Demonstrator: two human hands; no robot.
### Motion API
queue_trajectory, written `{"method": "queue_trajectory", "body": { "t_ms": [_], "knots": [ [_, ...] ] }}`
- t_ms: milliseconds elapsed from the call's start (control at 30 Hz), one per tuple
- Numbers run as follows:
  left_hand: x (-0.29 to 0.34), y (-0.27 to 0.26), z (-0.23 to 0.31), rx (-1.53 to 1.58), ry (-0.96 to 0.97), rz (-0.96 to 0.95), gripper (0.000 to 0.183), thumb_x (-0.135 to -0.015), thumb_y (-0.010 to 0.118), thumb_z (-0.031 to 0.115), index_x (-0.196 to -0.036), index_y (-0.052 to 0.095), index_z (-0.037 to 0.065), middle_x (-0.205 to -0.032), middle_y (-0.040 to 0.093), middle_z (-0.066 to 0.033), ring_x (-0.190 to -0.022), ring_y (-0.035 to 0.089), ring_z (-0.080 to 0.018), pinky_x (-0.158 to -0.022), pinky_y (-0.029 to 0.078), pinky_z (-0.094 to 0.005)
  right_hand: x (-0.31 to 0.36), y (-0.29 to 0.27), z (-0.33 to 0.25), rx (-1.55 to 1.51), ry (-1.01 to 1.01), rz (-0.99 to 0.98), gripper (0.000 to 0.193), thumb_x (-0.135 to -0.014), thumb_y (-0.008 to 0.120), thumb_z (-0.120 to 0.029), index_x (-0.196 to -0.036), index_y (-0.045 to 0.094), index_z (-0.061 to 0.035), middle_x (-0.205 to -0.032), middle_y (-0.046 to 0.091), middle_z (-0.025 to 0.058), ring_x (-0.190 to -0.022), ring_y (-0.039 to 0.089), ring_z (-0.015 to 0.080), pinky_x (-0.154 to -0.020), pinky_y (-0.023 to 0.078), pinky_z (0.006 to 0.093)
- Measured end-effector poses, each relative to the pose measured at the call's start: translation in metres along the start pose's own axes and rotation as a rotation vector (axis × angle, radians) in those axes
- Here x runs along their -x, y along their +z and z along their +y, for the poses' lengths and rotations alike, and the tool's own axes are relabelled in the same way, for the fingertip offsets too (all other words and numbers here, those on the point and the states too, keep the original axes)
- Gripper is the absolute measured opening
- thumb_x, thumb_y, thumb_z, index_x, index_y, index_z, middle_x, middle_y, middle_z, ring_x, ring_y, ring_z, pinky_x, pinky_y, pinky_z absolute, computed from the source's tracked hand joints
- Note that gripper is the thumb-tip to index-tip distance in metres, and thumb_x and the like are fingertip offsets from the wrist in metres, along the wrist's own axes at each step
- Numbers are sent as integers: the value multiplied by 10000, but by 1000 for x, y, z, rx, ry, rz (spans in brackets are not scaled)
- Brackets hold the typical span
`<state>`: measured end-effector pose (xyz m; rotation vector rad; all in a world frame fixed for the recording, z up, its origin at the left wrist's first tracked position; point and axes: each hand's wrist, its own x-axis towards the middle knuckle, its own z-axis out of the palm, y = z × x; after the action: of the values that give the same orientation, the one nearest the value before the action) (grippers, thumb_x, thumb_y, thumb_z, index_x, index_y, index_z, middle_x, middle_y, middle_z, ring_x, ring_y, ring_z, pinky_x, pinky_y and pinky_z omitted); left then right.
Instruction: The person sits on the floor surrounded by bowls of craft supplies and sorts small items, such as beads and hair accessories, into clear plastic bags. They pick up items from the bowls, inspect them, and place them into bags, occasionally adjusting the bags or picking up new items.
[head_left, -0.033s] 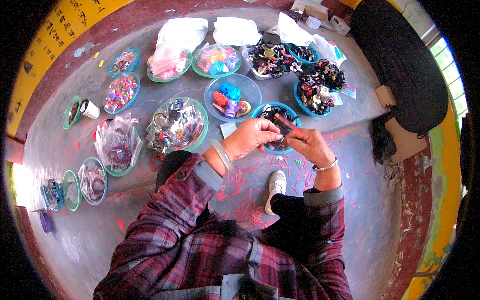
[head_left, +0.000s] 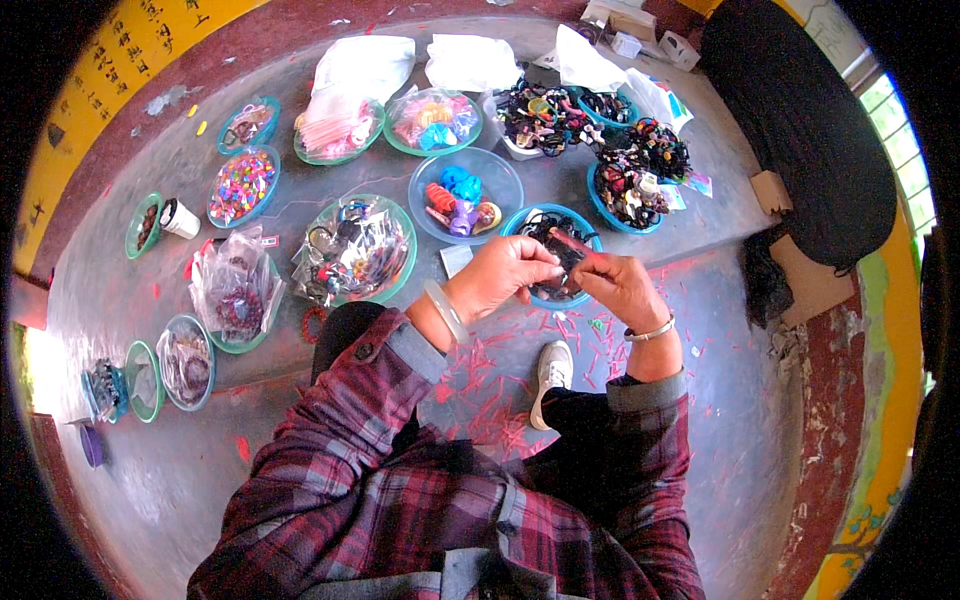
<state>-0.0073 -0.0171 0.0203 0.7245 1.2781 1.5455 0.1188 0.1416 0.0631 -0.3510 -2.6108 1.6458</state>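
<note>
My left hand (head_left: 497, 278), with a pale bangle at its wrist, has thumb and fingers pinched together; what they pinch is too small to make out. Close on its right, my right hand (head_left: 618, 288) is closed on a small dark reddish strip (head_left: 572, 243) that sticks up from its fingertips. Both hands are over the near part of a blue basin (head_left: 513, 221) of black bands (head_left: 545, 222), partly hiding it.
Beyond the hands stands a clear blue basin (head_left: 415, 197) with coloured bundles. Several more basins hold beads (head_left: 241, 185), bagged items and dark hair ties (head_left: 628, 195). Red scraps (head_left: 480, 385) litter the floor around my shoe (head_left: 553, 370). A long black bag (head_left: 810, 130) lies at right.
The reddish strip at my right fingertips has tilted slightly. Both hands stay in nearly the same place.
</note>
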Motion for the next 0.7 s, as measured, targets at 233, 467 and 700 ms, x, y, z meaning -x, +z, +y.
{"method": "queue_trajectory", "body": {
  "t_ms": [233,467,700],
  "knots": [
    [-3,0,0,246,49,176,163,-794,607,163,-884,605,27,-797,630,-35,-686,570,-71,-468,394,-163,-9,19,7,-306,105,95,127,-770,605,-78,-817,640,35,-691,605,36,-624,550,93,-551,439,217],
    [1,1,5,293,30,164,191,-793,613,171,-925,607,33,-812,630,-36,-687,570,-64,-458,396,-160,-15,23,9,-338,126,127,91,-743,637,-57,-792,642,19,-679,605,30,-580,533,91,-529,424,213],
    [0,2,5,276,-7,110,201,-786,609,144,-949,605,27,-839,612,-17,-662,538,-50,-447,380,-142,-16,20,17,-352,76,94,67,-704,661,-20,-730,604,1,-685,593,22,-611,532,85,-551,417,205]
  ]
}}
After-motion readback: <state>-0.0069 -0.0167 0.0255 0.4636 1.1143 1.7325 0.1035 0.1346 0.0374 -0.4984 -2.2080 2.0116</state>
